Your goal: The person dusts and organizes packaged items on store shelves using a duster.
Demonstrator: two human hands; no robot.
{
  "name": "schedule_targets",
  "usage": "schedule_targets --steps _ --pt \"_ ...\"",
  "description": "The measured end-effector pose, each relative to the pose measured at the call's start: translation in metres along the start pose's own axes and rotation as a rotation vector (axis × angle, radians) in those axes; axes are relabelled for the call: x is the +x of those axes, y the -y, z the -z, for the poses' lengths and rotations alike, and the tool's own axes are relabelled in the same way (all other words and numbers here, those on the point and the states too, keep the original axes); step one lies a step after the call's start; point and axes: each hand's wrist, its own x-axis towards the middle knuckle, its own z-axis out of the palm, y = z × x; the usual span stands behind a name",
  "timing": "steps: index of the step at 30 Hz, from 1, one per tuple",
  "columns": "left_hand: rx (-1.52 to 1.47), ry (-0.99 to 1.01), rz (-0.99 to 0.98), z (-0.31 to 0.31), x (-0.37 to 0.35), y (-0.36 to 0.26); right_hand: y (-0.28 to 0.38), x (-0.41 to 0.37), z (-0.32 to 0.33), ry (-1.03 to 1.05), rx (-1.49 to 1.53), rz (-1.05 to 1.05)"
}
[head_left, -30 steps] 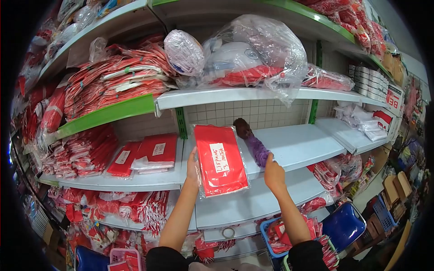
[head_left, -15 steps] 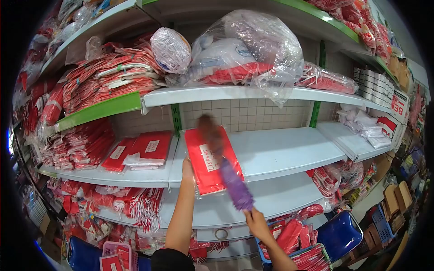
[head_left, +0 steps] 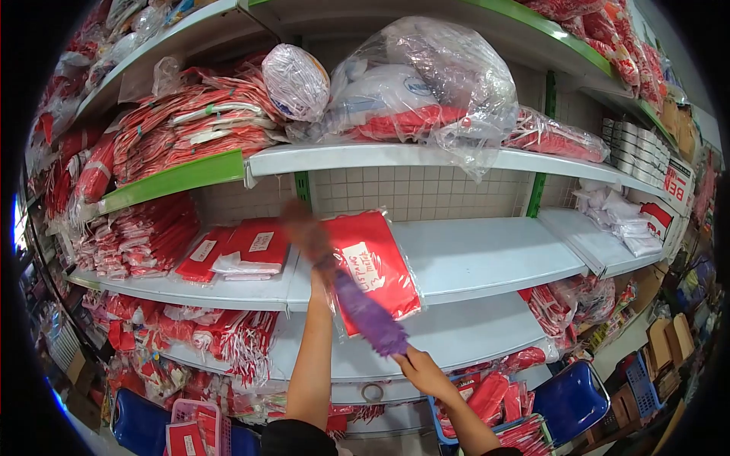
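Note:
A flat red packet [head_left: 388, 266] in clear plastic, with a handwritten white label, is tilted in front of the middle shelf. My left hand [head_left: 321, 287] is closed on its left edge, its fingers partly hidden behind the duster. My right hand [head_left: 418, 368] grips the lower end of a purple and brown feather duster [head_left: 369, 315]. The duster slants up and left across the packet's left side, its brown tip blurred by motion. Behind them lies the white middle shelf [head_left: 487, 254].
Two red packets [head_left: 255, 243] and a stack of red bundles [head_left: 144, 235] occupy the left of the shelf. Above, a large clear bag [head_left: 456, 83] overhangs the upper shelf edge. White packets [head_left: 620, 216] lie at right. Below are a blue chair [head_left: 572, 399] and filled baskets [head_left: 201, 418].
The duster has swung left over the packet's left edge, and my right hand has moved slightly left. The packet has shifted a little right and tilted more.

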Motion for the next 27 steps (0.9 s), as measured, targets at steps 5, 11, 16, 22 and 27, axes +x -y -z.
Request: schedule_targets --steps 5,11,16,22,27 --pt "-0.018 0.001 -0.011 0.007 0.017 0.010 0.016 0.027 -0.002 -0.035 0.035 -0.013" --pt "-0.104 0.008 0.057 0.017 0.018 0.009 0.005 0.057 -0.018 -0.095 0.055 0.104" --pt "-0.178 0.008 0.080 -0.006 -0.003 -0.002 -0.030 0.047 -0.023 -0.293 0.169 -0.027" --pt "-0.329 0.080 0.119 0.001 0.011 0.001 -0.018 -0.015 0.004 0.138 0.625 -0.353" --pt "-0.364 0.403 0.186 -0.009 -0.004 -0.010 -0.025 -0.048 -0.004 0.087 0.667 -0.366"
